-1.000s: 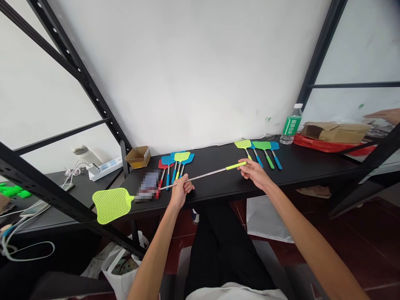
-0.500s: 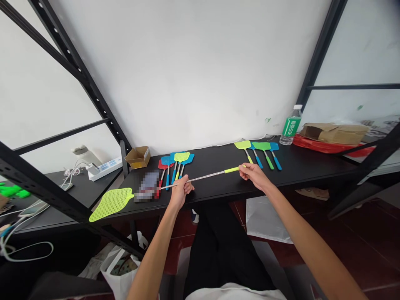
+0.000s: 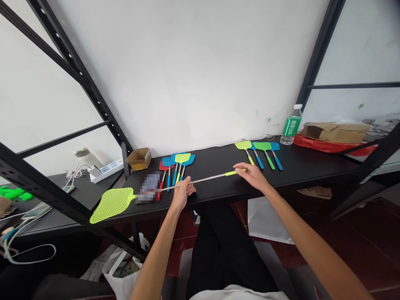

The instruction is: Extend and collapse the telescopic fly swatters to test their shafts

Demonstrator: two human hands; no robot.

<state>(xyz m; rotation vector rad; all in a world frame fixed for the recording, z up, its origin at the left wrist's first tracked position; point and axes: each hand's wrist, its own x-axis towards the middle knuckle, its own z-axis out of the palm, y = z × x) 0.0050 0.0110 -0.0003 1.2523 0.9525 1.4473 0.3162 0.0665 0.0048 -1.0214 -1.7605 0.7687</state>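
A yellow-green fly swatter (image 3: 113, 203) with a long extended metal shaft stretches across the front of the black table, its perforated head out to the left. My left hand (image 3: 184, 192) is closed around the middle of the shaft. At the other end, my right hand (image 3: 252, 176) has its fingers on the yellow-green handle (image 3: 231, 173), near the handle's tip. Behind my left hand lies a group of short fly swatters (image 3: 177, 160) in red, blue and yellow-green. Beyond my right hand sits another row, with a green fly swatter (image 3: 263, 146) among blue and yellow-green ones.
A small cardboard box (image 3: 139, 159) and a blurred-out flat object (image 3: 149, 186) are at the table's left. A water bottle (image 3: 291, 125) stands at the back right beside a brown carton (image 3: 339, 132) on red plastic. Black shelf posts (image 3: 103, 109) frame both sides.
My right hand has shifted slightly left along the handle, and its fingers are straighter. My left hand still holds the shaft. The view has moved a little.
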